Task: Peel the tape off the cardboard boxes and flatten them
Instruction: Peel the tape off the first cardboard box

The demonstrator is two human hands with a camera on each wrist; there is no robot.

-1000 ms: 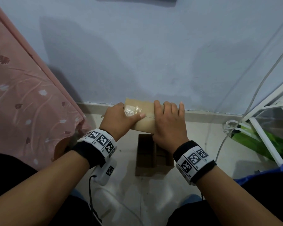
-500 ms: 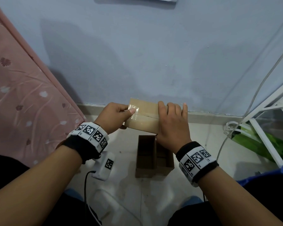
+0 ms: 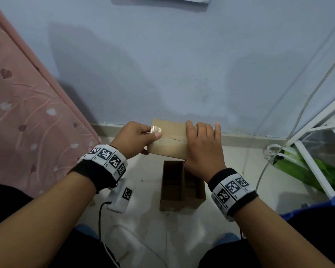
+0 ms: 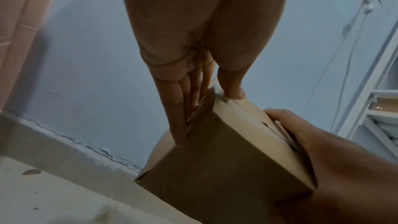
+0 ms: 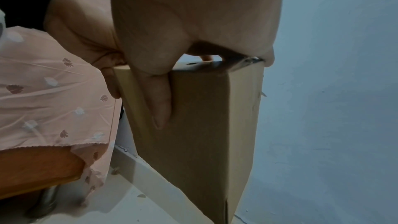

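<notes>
Left hand (image 3: 135, 138) pinches the tape (image 3: 156, 129) end; right hand (image 3: 203, 149) clasps the box (image 3: 170, 146). Thin tape may tear if jerked.

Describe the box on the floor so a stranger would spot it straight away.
Start at the blue wall and drop to the pale floor below both hands. The open cardboard box stands there, empty and untaped, unlike the closed box held above it.

head view high, facing down and forward at wall and floor, left wrist view close under the left hand (image 4: 200, 54), right wrist view close under the right hand (image 5: 193, 28), all sharing the held cardboard box (image 3: 170, 140)
</notes>
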